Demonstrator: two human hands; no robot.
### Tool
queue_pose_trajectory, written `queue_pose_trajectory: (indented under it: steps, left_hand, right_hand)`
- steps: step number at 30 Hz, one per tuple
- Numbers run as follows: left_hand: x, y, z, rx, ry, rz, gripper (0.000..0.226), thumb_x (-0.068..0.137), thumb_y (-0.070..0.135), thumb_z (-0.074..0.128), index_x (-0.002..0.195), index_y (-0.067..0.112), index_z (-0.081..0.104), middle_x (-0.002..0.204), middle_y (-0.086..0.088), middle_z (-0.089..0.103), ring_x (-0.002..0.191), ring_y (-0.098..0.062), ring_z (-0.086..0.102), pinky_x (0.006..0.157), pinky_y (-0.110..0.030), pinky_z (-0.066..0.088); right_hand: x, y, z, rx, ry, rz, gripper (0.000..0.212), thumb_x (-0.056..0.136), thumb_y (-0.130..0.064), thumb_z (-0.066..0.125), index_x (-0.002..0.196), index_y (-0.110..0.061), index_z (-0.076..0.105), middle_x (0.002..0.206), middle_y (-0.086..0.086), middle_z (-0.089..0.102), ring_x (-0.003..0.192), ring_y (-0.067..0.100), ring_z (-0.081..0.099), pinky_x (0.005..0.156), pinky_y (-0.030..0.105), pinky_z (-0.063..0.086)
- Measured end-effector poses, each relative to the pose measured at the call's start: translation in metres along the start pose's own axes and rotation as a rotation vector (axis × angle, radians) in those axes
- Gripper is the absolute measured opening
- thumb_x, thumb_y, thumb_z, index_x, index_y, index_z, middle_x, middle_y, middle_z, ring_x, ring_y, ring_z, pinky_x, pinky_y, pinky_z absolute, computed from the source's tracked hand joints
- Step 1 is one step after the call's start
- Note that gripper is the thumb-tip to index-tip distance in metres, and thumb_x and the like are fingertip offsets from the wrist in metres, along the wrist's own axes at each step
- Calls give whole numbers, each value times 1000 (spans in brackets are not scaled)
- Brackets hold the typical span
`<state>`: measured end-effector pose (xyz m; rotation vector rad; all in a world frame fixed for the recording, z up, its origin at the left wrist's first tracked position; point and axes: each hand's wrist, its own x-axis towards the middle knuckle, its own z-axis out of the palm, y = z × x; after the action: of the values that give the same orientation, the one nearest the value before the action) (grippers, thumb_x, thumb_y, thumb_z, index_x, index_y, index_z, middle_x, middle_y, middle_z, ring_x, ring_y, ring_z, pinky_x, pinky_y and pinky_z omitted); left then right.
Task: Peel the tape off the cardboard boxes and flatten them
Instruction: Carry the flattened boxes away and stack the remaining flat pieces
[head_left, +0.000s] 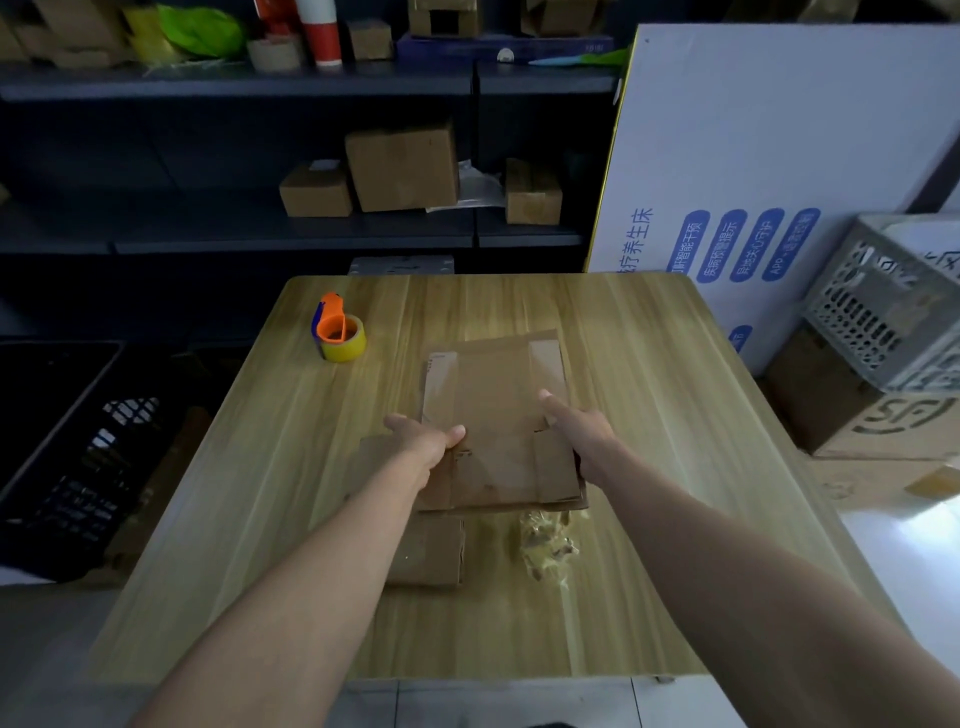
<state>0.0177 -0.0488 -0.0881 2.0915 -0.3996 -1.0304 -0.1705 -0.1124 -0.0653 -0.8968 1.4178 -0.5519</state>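
Note:
A flattened cardboard box lies in the middle of the wooden table, on top of other flat cardboard. My left hand grips its left edge, thumb on top. My right hand holds its right edge, fingers curled around it. Nearer to me, a small brown cardboard box sits partly under my left forearm. A crumpled wad of peeled clear tape lies beside it on the right.
An orange tape dispenser with a yellow roll stands at the table's far left. Dark shelves behind hold several cardboard boxes. A black crate is at the left; a grey crate on a box and a white board at the right.

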Motion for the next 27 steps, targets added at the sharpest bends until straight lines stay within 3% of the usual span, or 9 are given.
queue_pose_trajectory:
  steps: [2,6,8,11,13,17,22,27]
  left_hand:
    - [3,-6,-1,8,-15,5,108,76,31,79,148,6,2,150,-13,31,132,-31,37,106,-41,34]
    - [14,-22,-14,-48,-170,-17,80,76,40,77,136,2,39,141,-14,45,126,-31,46,106,-44,38]
    - [27,-38,-31,10,-113,-58,76,81,39,72,139,3,38,143,-15,43,129,-32,42,106,-43,37]
    - [49,-73,-60,327,115,-119,86,77,35,77,142,2,33,146,-21,35,133,-35,36,106,-43,38]
    - [58,-92,-71,382,66,-172,89,69,38,82,138,1,40,141,-20,44,129,-34,42,103,-43,41]
    - [72,-108,-73,243,-63,-207,71,62,34,87,119,1,59,117,-17,63,105,-31,61,92,-45,50]
    - [88,-104,-66,88,-161,-269,54,69,18,84,113,-3,61,112,-19,64,101,-32,61,91,-46,50]
    - [91,-94,-69,134,-243,-267,46,81,23,75,116,-1,57,117,-17,61,100,-31,58,83,-39,49]
  right_hand:
    - [3,4,-1,-35,-6,5,49,79,-36,74,109,0,61,95,13,69,82,28,69,67,39,59]
    - [10,8,4,-83,89,1,44,84,-23,70,119,0,56,102,13,66,86,29,66,76,43,57]
    - [13,10,6,-108,140,-23,49,85,-23,69,125,0,53,111,15,64,95,32,64,83,46,55]
    - [20,13,8,-180,208,-41,49,87,-24,66,128,0,52,117,16,61,103,33,61,91,45,51]
    - [26,16,8,-249,229,-45,47,89,-25,63,127,1,52,118,17,60,106,34,59,94,45,49]
    - [35,22,12,-365,272,-58,43,92,-24,58,124,5,54,122,19,59,113,35,56,98,42,45]
    - [39,31,14,-456,317,-60,38,93,-23,54,119,6,56,121,21,59,113,35,55,97,42,45]
    - [37,30,13,-459,328,-26,40,92,-25,56,121,2,57,120,18,61,111,34,57,95,41,47]
